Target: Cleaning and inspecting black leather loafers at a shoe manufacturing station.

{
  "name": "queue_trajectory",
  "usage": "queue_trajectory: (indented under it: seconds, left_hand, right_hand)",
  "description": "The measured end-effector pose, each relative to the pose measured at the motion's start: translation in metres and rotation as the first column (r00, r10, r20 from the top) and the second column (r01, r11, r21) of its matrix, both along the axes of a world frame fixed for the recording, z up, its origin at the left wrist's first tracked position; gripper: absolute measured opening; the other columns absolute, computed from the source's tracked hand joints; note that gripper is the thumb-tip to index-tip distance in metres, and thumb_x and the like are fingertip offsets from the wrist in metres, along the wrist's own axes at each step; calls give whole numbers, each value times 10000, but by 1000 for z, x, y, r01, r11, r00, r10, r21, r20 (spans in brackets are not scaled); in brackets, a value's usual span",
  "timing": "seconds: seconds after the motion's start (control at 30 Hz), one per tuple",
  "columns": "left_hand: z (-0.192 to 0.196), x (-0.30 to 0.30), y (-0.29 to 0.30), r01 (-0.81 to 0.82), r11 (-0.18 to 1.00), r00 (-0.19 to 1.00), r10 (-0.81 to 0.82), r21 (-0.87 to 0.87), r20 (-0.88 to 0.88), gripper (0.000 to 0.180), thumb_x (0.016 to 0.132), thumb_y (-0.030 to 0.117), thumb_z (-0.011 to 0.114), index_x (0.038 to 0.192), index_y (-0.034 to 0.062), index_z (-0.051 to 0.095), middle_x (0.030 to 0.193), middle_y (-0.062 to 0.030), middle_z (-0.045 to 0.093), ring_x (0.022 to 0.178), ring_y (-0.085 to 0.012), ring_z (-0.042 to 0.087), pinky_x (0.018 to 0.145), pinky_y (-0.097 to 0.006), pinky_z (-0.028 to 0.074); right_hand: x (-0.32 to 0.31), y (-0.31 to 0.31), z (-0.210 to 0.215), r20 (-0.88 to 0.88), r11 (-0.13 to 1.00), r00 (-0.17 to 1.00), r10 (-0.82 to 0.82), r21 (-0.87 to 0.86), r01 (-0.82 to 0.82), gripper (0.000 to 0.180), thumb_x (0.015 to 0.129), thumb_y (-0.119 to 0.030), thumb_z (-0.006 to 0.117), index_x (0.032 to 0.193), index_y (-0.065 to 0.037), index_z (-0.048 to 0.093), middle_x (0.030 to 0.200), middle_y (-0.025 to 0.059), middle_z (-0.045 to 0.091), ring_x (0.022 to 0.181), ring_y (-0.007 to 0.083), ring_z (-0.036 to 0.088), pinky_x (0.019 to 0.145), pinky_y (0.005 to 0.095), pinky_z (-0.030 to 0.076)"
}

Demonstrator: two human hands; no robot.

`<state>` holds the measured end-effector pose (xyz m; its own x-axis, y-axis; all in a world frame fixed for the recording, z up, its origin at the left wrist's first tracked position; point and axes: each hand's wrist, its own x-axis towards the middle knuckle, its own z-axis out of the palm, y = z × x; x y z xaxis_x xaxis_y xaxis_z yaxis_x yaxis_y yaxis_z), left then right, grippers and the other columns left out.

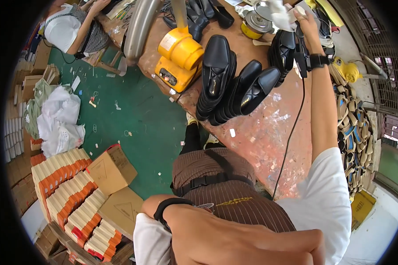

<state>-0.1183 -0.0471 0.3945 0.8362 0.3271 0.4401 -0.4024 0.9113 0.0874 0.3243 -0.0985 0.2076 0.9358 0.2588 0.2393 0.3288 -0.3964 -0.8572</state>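
Observation:
My right arm reaches to the far right of the workbench (274, 145). There my right hand (308, 25) has its fingers closed on a crumpled white cloth (281, 17), beside a round metal pot (257, 22) with a yellow base. Just left of that wrist, stacked black shoes (282, 46) stand on the bench. More nested black loafers (216, 66) and another slanting stack (247, 92) rest near the bench's left edge. Close below me, my left hand (243, 240) crosses in front of my brown striped apron (221, 194); its fingers are bent and mostly hidden.
A yellow machine part (177, 57) and a thick metal duct (141, 31) stand at the bench's left edge. A black cable (292, 132) crosses the bench. Boxes (66, 194) stack at lower left, with white sacks (59, 115) behind. Another person (68, 31) sits at far left.

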Motion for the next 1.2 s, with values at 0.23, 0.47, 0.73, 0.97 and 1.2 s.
queue_trajectory:
  seconds: [0.23, 0.47, 0.73, 0.97, 1.2]
  left_hand:
    - [-18, 22, 64, 518, 854, 855, -519, -40, -8, 274, 944, 21, 346, 1021, -42, 601, 1001, -159, 485, 832, -209, 491, 740, -293, 424]
    - [-29, 61, 51, 478, 868, 879, -471, -135, 77, 290, 898, -2, 326, 991, -30, 599, 1046, -184, 454, 853, -219, 482, 775, -307, 425]
    - [-79, 70, 77, 347, 806, 912, -410, 479, 30, 361, 849, -76, 499, 1081, 111, 702, 1026, -154, 575, 899, -237, 580, 755, -302, 469]
    - [-57, 54, 71, 164, 871, 982, -189, 462, 7, 521, 688, -153, 623, 1038, 219, 723, 1005, -194, 591, 813, -290, 612, 624, -332, 499]
    - [-64, 47, 78, 156, 856, 985, -172, 493, -13, 606, 634, -139, 652, 1069, 280, 696, 963, -183, 613, 698, -282, 622, 558, -325, 491]
  right_hand:
    - [-110, -59, -41, -109, 993, 989, -102, 53, 108, 620, 849, -236, 703, 1339, 31, 432, 1204, 176, 575, 1055, 213, 564, 931, 334, 439]
    - [-265, -79, -126, -653, 916, 678, -338, -63, 397, 566, 850, -107, 607, 1365, -12, 390, 1093, 127, 634, 893, 168, 615, 709, 279, 502]
    - [-289, -62, -128, -447, 924, 811, -377, -236, 299, 349, 816, -8, 632, 1149, 56, 549, 901, 161, 632, 764, 188, 622, 642, 289, 483]
    - [-302, -43, -141, -188, 884, 913, -361, -381, 271, 321, 766, 21, 579, 1078, 8, 503, 916, 220, 552, 837, 402, 578, 741, 430, 482]
    - [-325, -55, -180, -822, 942, 510, -253, -89, 325, 404, 794, -42, 568, 1168, 50, 446, 1038, 237, 567, 868, 343, 602, 769, 423, 505]
